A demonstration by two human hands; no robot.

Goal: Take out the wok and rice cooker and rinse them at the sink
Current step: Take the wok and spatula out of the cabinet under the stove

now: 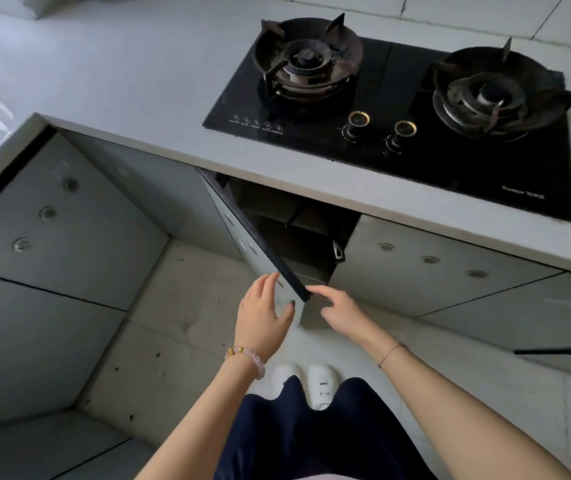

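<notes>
A person stands at a corner kitchen counter (138, 81), at the first step of the job: opening up the storage under the stove before anything can be lifted out. The corner cabinet (52, 220) on the left is closed. The cabinet door (253, 244) below the counter is swung partway out towards the person. The left hand (263, 313) lies with nearly straight fingers flat against the door's pale outer face, gripping nothing. The right hand (337, 311) has its loosely bent fingertips at the door's dark top edge, without clearly closing on it. The dark cabinet opening (298, 220) shows little. A dark handle (338, 251) at its right side may belong to the wok, but neither wok nor rice cooker can be made out, and the sink is out of view. Above sits the gas hob (398, 133). The next move likely calls for swinging the door fully left, then stooping to reach in. The counter lip overhangs the opening, and the closed door (415, 271) to the right hems it in. The floor (180, 323) to the left leaves room for the swing.
</notes>
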